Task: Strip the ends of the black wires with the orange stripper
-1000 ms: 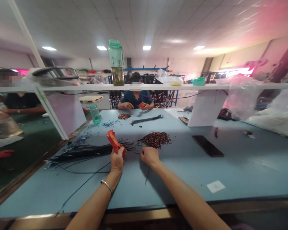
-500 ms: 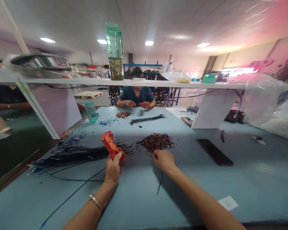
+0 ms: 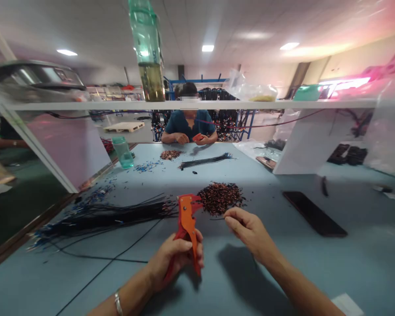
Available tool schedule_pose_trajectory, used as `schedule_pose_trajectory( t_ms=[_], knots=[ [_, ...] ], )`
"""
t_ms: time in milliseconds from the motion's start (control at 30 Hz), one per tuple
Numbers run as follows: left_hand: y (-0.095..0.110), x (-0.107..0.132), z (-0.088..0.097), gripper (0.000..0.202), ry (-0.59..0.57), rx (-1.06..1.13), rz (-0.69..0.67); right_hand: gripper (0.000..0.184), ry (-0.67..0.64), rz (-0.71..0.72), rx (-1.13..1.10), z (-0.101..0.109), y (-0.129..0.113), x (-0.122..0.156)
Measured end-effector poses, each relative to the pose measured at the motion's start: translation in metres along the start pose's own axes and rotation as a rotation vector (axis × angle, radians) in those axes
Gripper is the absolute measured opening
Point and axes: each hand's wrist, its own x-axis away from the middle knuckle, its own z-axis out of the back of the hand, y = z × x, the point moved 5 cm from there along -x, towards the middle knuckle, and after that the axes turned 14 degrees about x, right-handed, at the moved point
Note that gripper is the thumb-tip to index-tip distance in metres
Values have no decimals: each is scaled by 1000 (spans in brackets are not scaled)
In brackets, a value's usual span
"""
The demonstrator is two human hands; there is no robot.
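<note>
My left hand [image 3: 181,259] is wrapped round the handles of a red and orange wire stripper [image 3: 186,215], its head pointing away from me. My right hand [image 3: 246,226] is closed in a pinch on a thin black wire [image 3: 216,219]; a short end sticks out left of the fingertips and more of it shows under the palm. Just beyond both hands lies a heap of small black and copper-coloured scraps [image 3: 221,198]. To the left, a thick bundle of black wires [image 3: 118,218] with blue ends lies on the table, its other ends towards the stripper.
A black phone [image 3: 314,213] lies at right. Blue bits [image 3: 148,166] and a green bottle [image 3: 122,152] are at back left. Across the table sits a person [image 3: 189,127] with a red tool in hand. A white shelf [image 3: 197,105] spans the table, carrying another bottle [image 3: 149,57].
My left hand has brought the stripper right and nearer, turning its head towards the scrap heap. My right hand has moved slightly right, still pinching the wire. The view has shifted a little.
</note>
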Motion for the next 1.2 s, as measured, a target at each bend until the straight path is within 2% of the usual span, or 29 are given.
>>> schedule_pose_trajectory(
  t_ms=[100,200,333,500,633,867,1100,1200],
  knots=[
    [-15,-6,-9,29,-73,98,147,20,85,-19,-14,11,3,4],
    [-23,-9,-16,32,-117,178,208,20,154,-6,24,21,4,8],
    [-23,-7,-16,32,-147,206,189,21,216,67,123,22,-3,14],
    [-23,-2,-11,33,-144,225,206,17,227,224,233,5,-17,20],
    [-25,-3,-6,33,-126,217,178,15,295,347,355,-2,-25,24],
    [-18,-1,-4,50,-65,200,73,16,387,515,478,-6,-33,34],
    [-15,-2,-9,47,-68,176,38,18,408,640,545,-19,-34,39],
    [-15,-2,-9,42,-74,181,32,19,362,637,520,-24,-31,40]
  ],
)
